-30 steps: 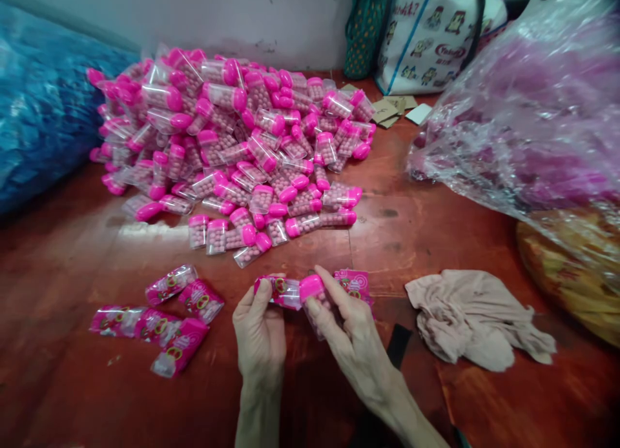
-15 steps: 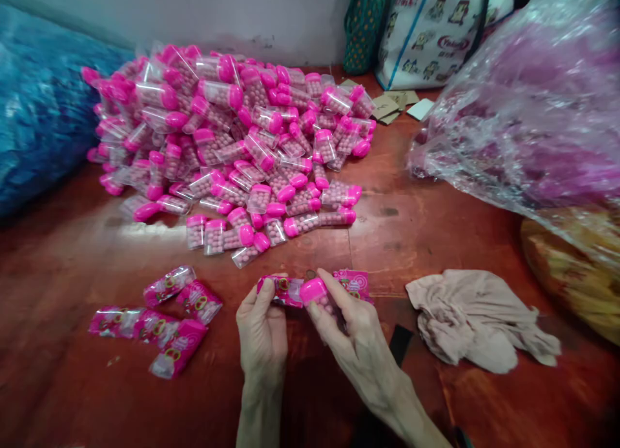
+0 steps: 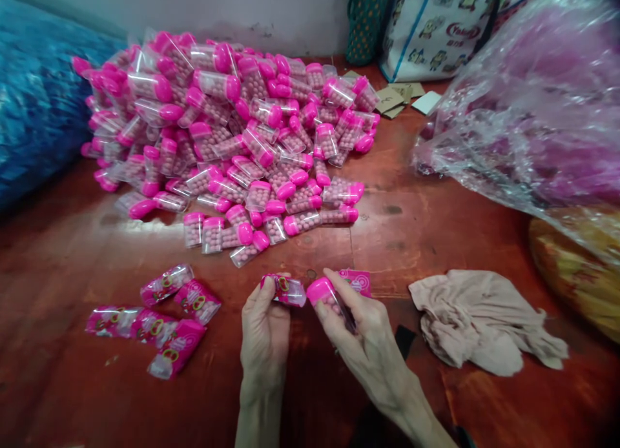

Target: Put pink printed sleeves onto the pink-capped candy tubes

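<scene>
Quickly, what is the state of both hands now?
Left hand: closed, holding a printed pink wrapper.
Right hand: closed, holding a pink-capped clear bottle of balls.

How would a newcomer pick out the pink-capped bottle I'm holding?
Start at the big heap of pink-capped bottles. Nearer the camera, the right hand grips the bottle, its pink cap toward the left hand. Unlike its many lookalikes, it is held, apart from the heap.

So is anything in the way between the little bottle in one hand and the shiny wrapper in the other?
Nothing that I can see. The bottle in the right hand has its pink cap close beside the wrapper in the left hand.
</scene>
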`<state>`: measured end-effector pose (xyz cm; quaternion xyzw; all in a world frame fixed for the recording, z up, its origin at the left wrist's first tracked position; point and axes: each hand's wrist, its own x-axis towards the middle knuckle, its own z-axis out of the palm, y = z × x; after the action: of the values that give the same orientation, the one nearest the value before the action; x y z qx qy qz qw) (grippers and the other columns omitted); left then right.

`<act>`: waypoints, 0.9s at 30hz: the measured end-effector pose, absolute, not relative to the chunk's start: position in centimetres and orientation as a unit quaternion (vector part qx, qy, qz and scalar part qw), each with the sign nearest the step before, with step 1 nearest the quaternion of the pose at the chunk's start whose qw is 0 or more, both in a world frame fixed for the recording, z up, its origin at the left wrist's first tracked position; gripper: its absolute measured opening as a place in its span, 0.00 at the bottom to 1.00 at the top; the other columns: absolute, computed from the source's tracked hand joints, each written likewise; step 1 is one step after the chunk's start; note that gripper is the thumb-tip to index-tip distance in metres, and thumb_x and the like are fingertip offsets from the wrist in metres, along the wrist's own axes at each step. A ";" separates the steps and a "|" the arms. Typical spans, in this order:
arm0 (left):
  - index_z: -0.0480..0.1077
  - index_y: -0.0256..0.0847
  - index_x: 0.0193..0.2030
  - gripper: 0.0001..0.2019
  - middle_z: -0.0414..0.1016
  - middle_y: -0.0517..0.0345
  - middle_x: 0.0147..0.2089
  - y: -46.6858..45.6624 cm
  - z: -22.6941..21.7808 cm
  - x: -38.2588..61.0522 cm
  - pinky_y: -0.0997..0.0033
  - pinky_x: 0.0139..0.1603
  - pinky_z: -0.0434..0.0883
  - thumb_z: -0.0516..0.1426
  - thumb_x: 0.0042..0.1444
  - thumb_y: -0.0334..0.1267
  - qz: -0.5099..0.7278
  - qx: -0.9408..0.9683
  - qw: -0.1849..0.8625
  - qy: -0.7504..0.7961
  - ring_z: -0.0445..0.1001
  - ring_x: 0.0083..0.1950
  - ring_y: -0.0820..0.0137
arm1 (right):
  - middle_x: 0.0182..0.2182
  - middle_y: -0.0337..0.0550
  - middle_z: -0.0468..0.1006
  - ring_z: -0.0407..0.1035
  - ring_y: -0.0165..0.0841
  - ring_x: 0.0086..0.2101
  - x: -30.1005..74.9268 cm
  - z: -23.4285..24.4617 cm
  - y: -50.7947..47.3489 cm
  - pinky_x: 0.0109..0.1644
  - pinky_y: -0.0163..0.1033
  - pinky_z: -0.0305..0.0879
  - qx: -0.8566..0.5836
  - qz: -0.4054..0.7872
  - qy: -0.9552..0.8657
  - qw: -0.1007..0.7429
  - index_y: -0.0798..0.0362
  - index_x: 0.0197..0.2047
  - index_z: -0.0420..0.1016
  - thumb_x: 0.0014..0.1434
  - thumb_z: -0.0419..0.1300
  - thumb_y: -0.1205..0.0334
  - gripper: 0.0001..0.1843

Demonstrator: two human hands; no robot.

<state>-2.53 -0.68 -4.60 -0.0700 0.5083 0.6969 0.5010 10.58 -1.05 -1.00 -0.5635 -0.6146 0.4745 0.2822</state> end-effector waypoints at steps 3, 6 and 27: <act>0.74 0.34 0.25 0.03 0.77 0.58 0.26 -0.8 -4.6 -2.6 0.78 0.32 0.71 0.63 0.41 0.29 0.697 -0.071 0.494 0.514 0.73 0.28 0.75 | 0.25 0.38 0.71 0.64 0.30 0.26 10.6 -1.0 -1.1 0.34 0.36 0.62 -0.558 0.480 -0.618 0.278 0.55 0.58 0.63 0.59 0.53 0.62 0.23; 0.74 0.34 0.26 0.04 0.77 0.58 0.26 -0.9 -4.5 -2.6 0.78 0.33 0.71 0.64 0.40 0.30 0.698 -0.064 0.489 0.519 0.73 0.28 0.76 | 0.28 0.40 0.72 0.65 0.32 0.28 10.7 -1.0 -1.2 0.35 0.37 0.63 -0.561 0.476 -0.618 0.278 0.55 0.58 0.62 0.59 0.53 0.62 0.24; 0.75 0.35 0.26 0.05 0.77 0.59 0.27 -1.0 -4.8 -2.5 0.77 0.34 0.71 0.65 0.40 0.32 0.681 -0.024 0.518 0.518 0.74 0.29 0.75 | 0.28 0.41 0.74 0.68 0.31 0.28 10.1 -1.9 -1.3 0.36 0.36 0.66 -0.539 0.445 -0.640 0.319 0.57 0.58 0.62 0.58 0.53 0.64 0.24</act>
<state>-2.55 -0.99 -4.83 -0.0244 0.5176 0.6807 0.5178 10.11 -1.30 -1.87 -0.5394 -0.6396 0.4454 0.3187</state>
